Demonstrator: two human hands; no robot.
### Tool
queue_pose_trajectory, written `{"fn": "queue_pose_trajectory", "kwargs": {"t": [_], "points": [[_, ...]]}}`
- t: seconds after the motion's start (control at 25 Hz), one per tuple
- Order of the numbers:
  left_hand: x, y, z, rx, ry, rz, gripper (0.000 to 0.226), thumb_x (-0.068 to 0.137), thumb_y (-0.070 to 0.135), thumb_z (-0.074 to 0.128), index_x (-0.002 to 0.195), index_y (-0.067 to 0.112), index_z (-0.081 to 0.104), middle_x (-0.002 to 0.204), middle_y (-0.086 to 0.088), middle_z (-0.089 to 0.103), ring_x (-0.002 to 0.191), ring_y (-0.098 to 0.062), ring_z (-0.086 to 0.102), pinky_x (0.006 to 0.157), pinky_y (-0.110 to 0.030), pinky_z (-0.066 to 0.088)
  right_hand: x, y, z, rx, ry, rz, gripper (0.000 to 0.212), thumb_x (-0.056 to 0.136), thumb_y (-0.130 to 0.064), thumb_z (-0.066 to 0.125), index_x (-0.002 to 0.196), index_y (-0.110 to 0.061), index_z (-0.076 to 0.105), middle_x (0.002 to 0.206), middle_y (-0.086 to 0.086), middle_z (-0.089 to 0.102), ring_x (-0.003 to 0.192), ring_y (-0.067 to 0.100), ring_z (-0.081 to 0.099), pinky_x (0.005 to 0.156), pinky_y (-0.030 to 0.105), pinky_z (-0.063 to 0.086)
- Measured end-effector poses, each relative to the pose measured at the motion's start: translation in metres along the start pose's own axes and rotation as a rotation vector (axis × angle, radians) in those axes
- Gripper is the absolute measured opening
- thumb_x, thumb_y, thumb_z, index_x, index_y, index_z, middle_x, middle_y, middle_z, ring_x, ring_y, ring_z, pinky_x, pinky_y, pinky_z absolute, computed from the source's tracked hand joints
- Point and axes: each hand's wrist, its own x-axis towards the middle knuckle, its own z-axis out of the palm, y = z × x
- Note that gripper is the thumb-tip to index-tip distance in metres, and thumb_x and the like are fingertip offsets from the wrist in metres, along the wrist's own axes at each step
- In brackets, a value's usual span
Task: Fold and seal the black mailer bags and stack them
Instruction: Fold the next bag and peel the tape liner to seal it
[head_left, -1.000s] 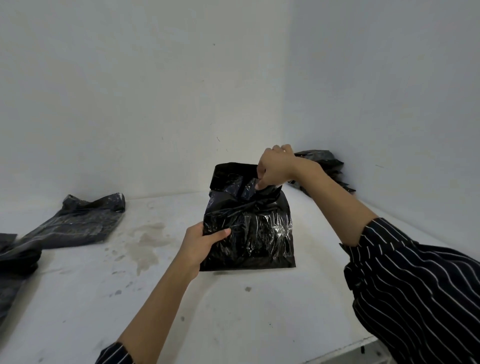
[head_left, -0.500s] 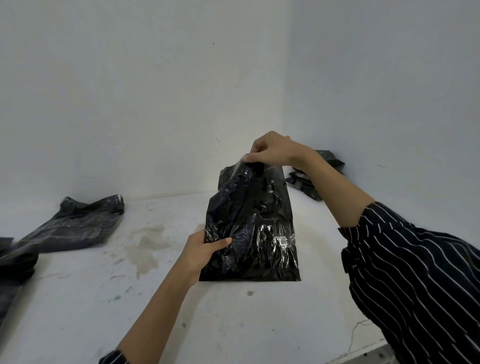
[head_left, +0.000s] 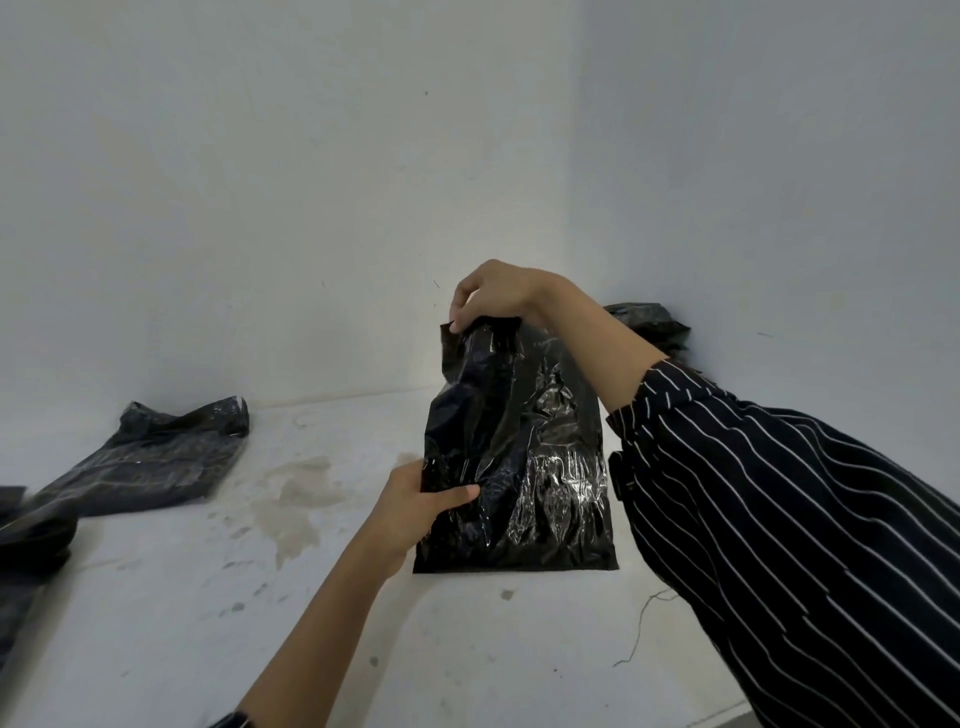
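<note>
A shiny black mailer bag (head_left: 524, 467) stands on its bottom edge on the white table (head_left: 260, 623), filled and crinkled. My right hand (head_left: 493, 293) pinches the bag's top flap from above and holds it pulled upward. My left hand (head_left: 415, 506) grips the bag's lower left side, thumb across the front. Several more black mailer bags (head_left: 156, 457) lie flat at the left, and another black bag (head_left: 652, 322) sits in the far right corner, partly hidden behind my right arm.
White walls meet in a corner right behind the standing bag. The table has brownish stains (head_left: 296, 493) in the middle and a thin thread (head_left: 641, 629) near its right front edge.
My right hand has lifted the folded-down top flap straight up, so the bag now stands taller. My left hand has kept its grip on the lower left side.
</note>
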Motion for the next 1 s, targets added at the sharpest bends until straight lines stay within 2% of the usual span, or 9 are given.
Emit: {"fn": "queue_pose_trajectory", "kwargs": {"t": [0.08, 0.16, 0.28, 0.44, 0.52, 0.64, 0.76, 0.88, 1.0], "points": [[-0.001, -0.001, -0.001, 0.022, 0.000, -0.009, 0.020, 0.080, 0.009, 0.072, 0.095, 0.022, 0.069, 0.093, 0.004, 0.073, 0.088, -0.010, 0.068, 0.070, -0.017, 0.050, -0.001, 0.000, 0.001, 0.149, 0.031, -0.042, 0.011, 0.077, 0.001, 0.070, 0.081, -0.008, 0.065, 0.069, 0.003, 0.062, 0.054, 0.008, 0.059, 0.049, 0.015, 0.047], [0.000, -0.003, -0.003, 0.015, 0.022, -0.004, 0.020, 0.080, 0.010, 0.072, 0.095, 0.022, 0.068, 0.095, 0.003, 0.073, 0.090, -0.012, 0.068, 0.072, -0.019, 0.050, -0.001, 0.002, 0.004, 0.266, 0.088, -0.068, 0.012, 0.078, 0.002, 0.068, 0.086, -0.006, 0.065, 0.073, 0.006, 0.063, 0.060, 0.011, 0.060, 0.053, 0.016, 0.048], [0.001, -0.004, -0.008, 0.028, 0.044, -0.010, 0.018, 0.080, 0.010, 0.072, 0.095, 0.020, 0.068, 0.094, 0.001, 0.072, 0.089, -0.013, 0.068, 0.071, -0.019, 0.050, -0.001, 0.009, 0.008, 0.359, 0.133, -0.063, 0.010, 0.086, -0.014, 0.066, 0.093, -0.008, 0.064, 0.091, 0.008, 0.069, 0.072, 0.013, 0.060, 0.063, 0.019, 0.045], [0.002, -0.005, -0.022, -0.025, 0.026, -0.023, 0.026, 0.080, 0.009, 0.071, 0.104, 0.017, 0.067, 0.100, 0.001, 0.073, 0.092, -0.012, 0.069, 0.076, -0.021, 0.051, -0.003, 0.029, -0.006, -0.018, 0.076, -0.011, 0.050, 0.079, -0.059, 0.064, 0.097, -0.013, 0.065, 0.107, -0.002, 0.062, 0.101, 0.014, 0.055, 0.090, 0.028, 0.040], [0.002, -0.006, -0.032, -0.068, 0.017, -0.023, 0.029, 0.080, 0.008, 0.070, 0.107, 0.016, 0.066, 0.102, 0.001, 0.073, 0.095, -0.013, 0.069, 0.084, -0.026, 0.051, -0.008, 0.042, -0.014, -0.136, 0.018, 0.012, 0.049, 0.073, -0.064, 0.065, 0.083, -0.016, 0.067, 0.092, -0.006, 0.062, 0.092, 0.011, 0.056, 0.084, 0.029, 0.041], [0.004, -0.007, -0.047, -0.091, -0.011, -0.023, 0.030, 0.080, 0.007, 0.069, 0.109, 0.014, 0.066, 0.105, 0.000, 0.072, 0.100, -0.017, 0.067, 0.090, -0.032, 0.049, -0.017, 0.060, -0.027, -0.214, -0.058, 0.060, 0.042, 0.082, -0.047, 0.067, 0.063, -0.012, 0.055, 0.067, -0.006, 0.048, 0.066, 0.009, 0.043, 0.065, 0.024, 0.031], [0.003, -0.003, -0.051, -0.085, -0.035, -0.032, 0.034, 0.076, 0.024, 0.070, 0.108, 0.013, 0.068, 0.104, -0.002, 0.073, 0.098, -0.018, 0.068, 0.087, -0.031, 0.050, -0.018, 0.073, -0.033, -0.179, -0.023, -0.011, 0.035, 0.090, -0.031, 0.063, 0.079, 0.002, 0.057, 0.075, 0.004, 0.047, 0.073, 0.016, 0.040, 0.069, 0.028, 0.030], [0.013, 0.011, -0.050, -0.051, 0.062, 0.002, 0.028, 0.082, 0.039, 0.063, 0.102, 0.020, 0.071, 0.095, 0.001, 0.074, 0.086, -0.013, 0.067, 0.078, -0.028, 0.050, -0.016, 0.067, -0.027, -0.079, 0.066, -0.125, 0.024, 0.092, -0.028, 0.060, 0.082, -0.007, 0.056, 0.073, 0.002, 0.047, 0.065, 0.013, 0.040, 0.062, 0.025, 0.032], [0.028, 0.028, -0.047, 0.025, 0.203, 0.092, 0.019, 0.092, 0.035, 0.056, 0.093, 0.022, 0.069, 0.083, 0.005, 0.070, 0.081, -0.016, 0.064, 0.078, -0.029, 0.048, -0.011, 0.064, -0.021, 0.125, 0.122, -0.169, 0.019, 0.091, -0.026, 0.061, 0.080, -0.013, 0.054, 0.088, 0.008, 0.054, 0.075, 0.016, 0.054, 0.069, 0.025, 0.050]]}}
